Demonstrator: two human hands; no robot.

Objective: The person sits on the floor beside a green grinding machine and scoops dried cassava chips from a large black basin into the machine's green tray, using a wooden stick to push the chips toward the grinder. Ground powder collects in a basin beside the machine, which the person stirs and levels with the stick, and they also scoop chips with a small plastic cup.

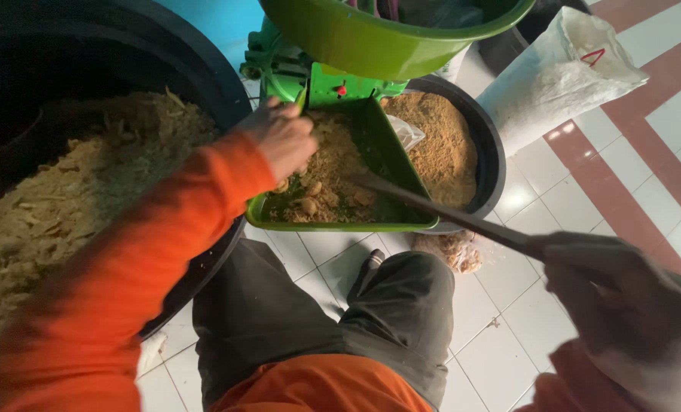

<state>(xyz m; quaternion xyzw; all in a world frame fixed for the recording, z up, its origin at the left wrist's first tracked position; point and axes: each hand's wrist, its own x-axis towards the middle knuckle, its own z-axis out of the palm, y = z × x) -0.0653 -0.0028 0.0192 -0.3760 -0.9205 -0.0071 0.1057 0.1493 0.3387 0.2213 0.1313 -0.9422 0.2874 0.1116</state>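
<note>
Over the green tray (401, 164), left hand (283, 137) presses bunched fingers into the brown mash (333, 179) while right hand (623, 294) grips a stick (447, 214), mid-feed; next needs careful pushing.

Tiled floor (585, 191): tubs (487, 145), sack (554, 76).

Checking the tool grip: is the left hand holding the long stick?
No, the right hand grips the stick, while the left hand reaches into the crumbly material in the green tray.
</note>
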